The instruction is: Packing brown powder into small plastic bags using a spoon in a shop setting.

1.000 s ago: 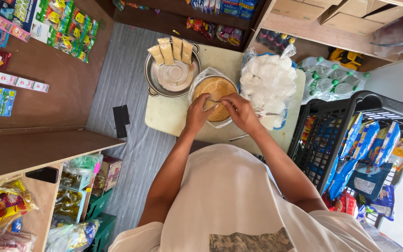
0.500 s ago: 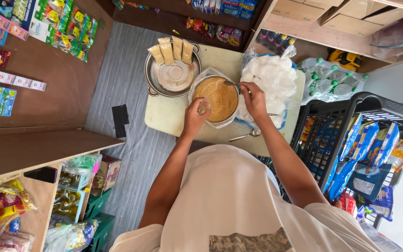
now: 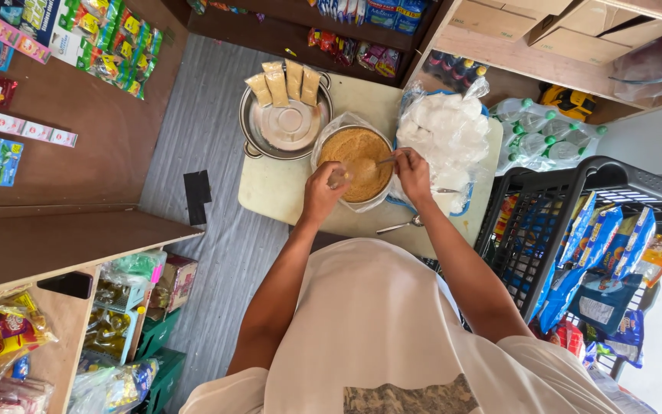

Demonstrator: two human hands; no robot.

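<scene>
Looking down, largest to smallest:

Table [image 3: 277, 192]: a pale top is seen ahead of the person, between brown shelving on the left and a black crate [image 3: 545, 222] of snack packs on the right.

Pot [image 3: 289, 126]: a lidded metal pot is set at the table's far left, with four small filled packets laid across its far rim; it is well apart from both hands.

White bags [image 3: 446, 130]: a heap of clear empty bags is piled in a blue basin at the table's far right, just beyond the right hand.

Bowl [image 3: 358, 162]: a round bowl lined with plastic and filled with brown powder is placed mid-table, directly ahead of both hands and between them.

Left hand [image 3: 323, 192]: it is closed around a small clear bag at the bowl's near-left rim; the bag's mouth is turned toward the powder.

Right hand [image 3: 413, 172]: it is pinched shut on a spoon handle at the bowl's right rim, and lies nearer the powder's middle.

Spoon [image 3: 377, 162]: its long axis runs right to left, the bowl end being over the powder and pointed toward the left hand.

Spare spoon [image 3: 401, 225]: it is lying loose on the table, near the right forearm.
</scene>
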